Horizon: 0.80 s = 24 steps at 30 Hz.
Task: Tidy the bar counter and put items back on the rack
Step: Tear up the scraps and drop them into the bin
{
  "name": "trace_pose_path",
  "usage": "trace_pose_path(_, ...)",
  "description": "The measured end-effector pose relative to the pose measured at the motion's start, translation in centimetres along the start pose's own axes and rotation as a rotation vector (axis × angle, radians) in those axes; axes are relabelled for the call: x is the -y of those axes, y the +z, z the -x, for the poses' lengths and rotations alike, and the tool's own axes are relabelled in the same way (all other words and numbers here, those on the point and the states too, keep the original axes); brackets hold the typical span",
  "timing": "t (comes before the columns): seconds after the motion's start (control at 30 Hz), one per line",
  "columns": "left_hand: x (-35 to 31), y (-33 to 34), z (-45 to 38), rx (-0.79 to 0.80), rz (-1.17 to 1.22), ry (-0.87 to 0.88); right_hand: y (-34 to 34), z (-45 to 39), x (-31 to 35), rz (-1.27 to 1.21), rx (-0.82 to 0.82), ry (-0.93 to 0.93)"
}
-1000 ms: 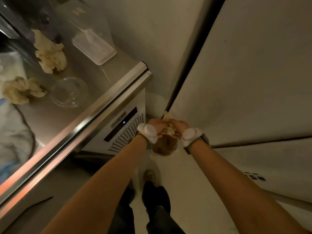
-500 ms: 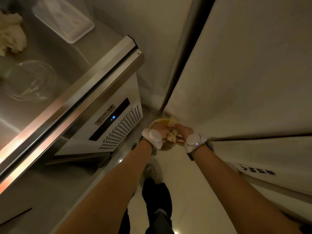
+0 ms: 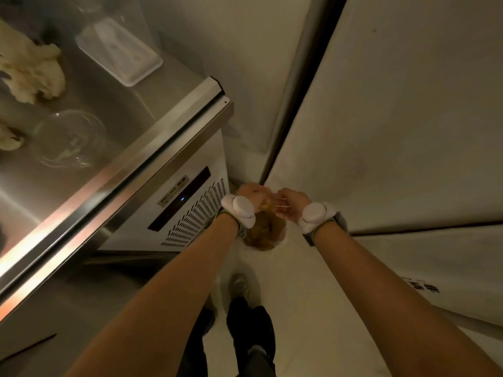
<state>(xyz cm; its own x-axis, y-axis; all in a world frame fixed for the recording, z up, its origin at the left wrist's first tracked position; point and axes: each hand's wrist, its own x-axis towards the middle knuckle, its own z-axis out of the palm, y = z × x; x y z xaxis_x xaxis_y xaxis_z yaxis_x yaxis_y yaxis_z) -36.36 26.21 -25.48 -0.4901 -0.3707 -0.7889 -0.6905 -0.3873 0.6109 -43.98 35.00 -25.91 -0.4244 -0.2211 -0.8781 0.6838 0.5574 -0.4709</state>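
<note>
Both my hands hang low over a round bin with brownish contents, which stands on the floor between the counter's end and the wall. My left hand is curled, its fingertips pinched on a small yellowish scrap. My right hand faces it, almost touching, and pinches a thin white stick that lies level between the two hands. White trackers sit on both wrists. On the steel bar counter at the left lie two crumpled tissue wads, a clear glass bowl and a white plastic tray.
An under-counter fridge with a vent grille forms the counter's end, right beside my left wrist. A pale wall panel stands close on the right. My legs and a shoe are on the light floor below.
The crumpled paper wad held between both hands is gone from them; only a small scrap and a thin stick show now. The view has tilted back towards the counter.
</note>
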Motion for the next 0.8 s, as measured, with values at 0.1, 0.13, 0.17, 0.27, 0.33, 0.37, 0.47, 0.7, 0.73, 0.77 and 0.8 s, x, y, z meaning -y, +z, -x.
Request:
trace_pose_path(0.1, -2.6, -0.7, 1.8, -0.001, -0.019, 0.089, 1.0, 1.6, 2.4, 0.037, 0.027, -0.057)
trace_pose_path(0.13, -3.4, -1.2, 2.5, -0.010, -0.018, 0.119, 1.3, 2.3, 3.2, 0.050, 0.035, -0.082)
trace_pose_path(0.17, -4.3, -1.5, 3.2, -0.017, 0.004, 0.142, 1.7, 3.4, 4.1, 0.050, 0.054, -0.113)
trace_pose_path(0.27, -7.1, -3.3, 5.6, -0.071, -0.017, 0.249, 3.0, 5.9, 7.1, 0.055, 0.055, -0.205)
trace_pose_path(0.33, -8.5, -4.2, 6.5, -0.109, -0.042, 0.311, 3.6, 7.3, 8.7, 0.074, 0.059, -0.258)
trace_pose_path(0.37, -9.3, -5.1, 7.4, -0.121, -0.054, 0.334, 4.1, 8.4, 9.5, 0.076, 0.063, -0.277)
trace_pose_path(0.47, -11.7, -7.0, 9.9, -0.115, -0.033, 0.381, 5.7, 10.7, 12.1, 0.067, 0.081, -0.344)
trace_pose_path(0.7, -13.9, -12.1, 14.1, -0.252, 0.013, 0.434, 10.3, 15.0, 15.5, 0.133, 0.176, -0.409)
trace_pose_path(0.73, -14.0, -13.2, 14.8, -0.280, 0.012, 0.444, 11.3, 15.5, 15.8, 0.149, 0.198, -0.414)
trace_pose_path(0.77, -14.0, -14.2, 15.5, -0.312, 0.015, 0.462, 12.2, 16.1, 16.0, 0.170, 0.219, -0.417)
trace_pose_path(0.8, -13.9, -15.6, 16.2, -0.338, 0.025, 0.477, 13.5, 16.6, 16.3, 0.193, 0.251, -0.424)
